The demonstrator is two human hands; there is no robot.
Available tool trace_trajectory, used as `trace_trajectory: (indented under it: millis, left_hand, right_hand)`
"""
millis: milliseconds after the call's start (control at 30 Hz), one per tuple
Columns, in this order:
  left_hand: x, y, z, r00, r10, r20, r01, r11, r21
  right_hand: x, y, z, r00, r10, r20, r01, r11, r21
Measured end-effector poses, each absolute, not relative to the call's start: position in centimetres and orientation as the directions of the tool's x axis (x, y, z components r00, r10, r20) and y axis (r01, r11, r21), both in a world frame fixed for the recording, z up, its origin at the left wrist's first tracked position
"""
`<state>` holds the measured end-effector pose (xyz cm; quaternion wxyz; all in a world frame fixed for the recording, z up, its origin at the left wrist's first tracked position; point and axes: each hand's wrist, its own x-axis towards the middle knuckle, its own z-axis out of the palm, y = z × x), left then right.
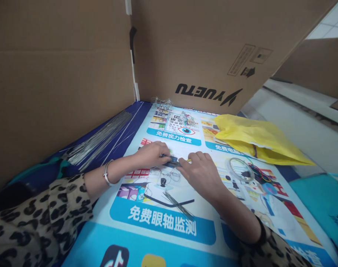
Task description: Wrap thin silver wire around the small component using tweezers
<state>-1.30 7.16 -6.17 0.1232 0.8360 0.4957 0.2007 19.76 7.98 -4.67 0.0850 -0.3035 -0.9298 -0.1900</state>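
My right hand (201, 173) is closed around pliers (174, 163), whose dark metal jaws point left and whose handle shows a bit of yellow. My left hand (154, 154) is closed at the jaws, its fingertips pinched; what they hold is too small to make out. Under both hands, thin loops of wire (169, 176) lie on the printed sheet (163, 244). Closer to me is a small bundle of short straight wires (178, 205), crossing a dark curved strip (158, 202).
A large bundle of straight wires (102, 137) lies at the left. Tangled wire pieces (187, 119) sit at the back. On the right are a tape roll (241, 169), coloured cords (259, 173) and a yellow bag (255, 137). Cardboard walls (185, 48) stand behind and at the left.
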Motion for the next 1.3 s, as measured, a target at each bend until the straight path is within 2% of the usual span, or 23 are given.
trace_trajectory:
  millis: [100, 267, 367, 700, 967, 1067, 1200, 1300]
  left_hand:
    - [-1.3, 7.1, -6.3, 0.427, 0.871, 0.242, 0.763, -0.491, 0.421]
    - [-1.4, 7.0, -6.3, 0.424, 0.848, 0.318, 0.662, -0.529, 0.53]
    - [-1.5, 6.9, -6.2, 0.409, 0.842, 0.352, 0.65, -0.539, 0.536]
    - [-1.4, 6.4, -5.3, 0.533, 0.78, 0.327, 0.666, -0.625, 0.408]
    - [-0.8, 6.0, -5.4, 0.61, 0.731, 0.305, 0.741, -0.663, 0.106]
    - [-0.8, 6.0, -5.6, 0.63, 0.71, 0.314, 0.74, -0.672, 0.035]
    - [-1.0, 6.1, -5.7, 0.632, 0.7, 0.331, 0.739, -0.673, 0.011]
    - [-1.1, 6.2, -5.9, 0.586, 0.733, 0.344, 0.757, -0.647, 0.088]
  right_hand:
    - [19.8, 8.0, -4.7, -0.8, 0.531, 0.28, 0.597, 0.747, 0.292]
    - [19.9, 8.1, -4.8, -0.801, 0.527, 0.284, 0.595, 0.753, 0.281]
    - [19.9, 8.0, -4.8, -0.801, 0.529, 0.282, 0.596, 0.752, 0.282]
    - [20.0, 7.9, -4.6, -0.798, 0.543, 0.263, 0.601, 0.754, 0.265]
    - [19.9, 7.9, -4.7, -0.79, 0.561, 0.246, 0.611, 0.747, 0.26]
    - [20.0, 8.0, -4.8, -0.79, 0.562, 0.245, 0.612, 0.747, 0.262]
    - [20.1, 8.0, -4.8, -0.79, 0.555, 0.262, 0.611, 0.75, 0.253]
    - [20.1, 8.0, -4.7, -0.791, 0.556, 0.256, 0.61, 0.75, 0.255]
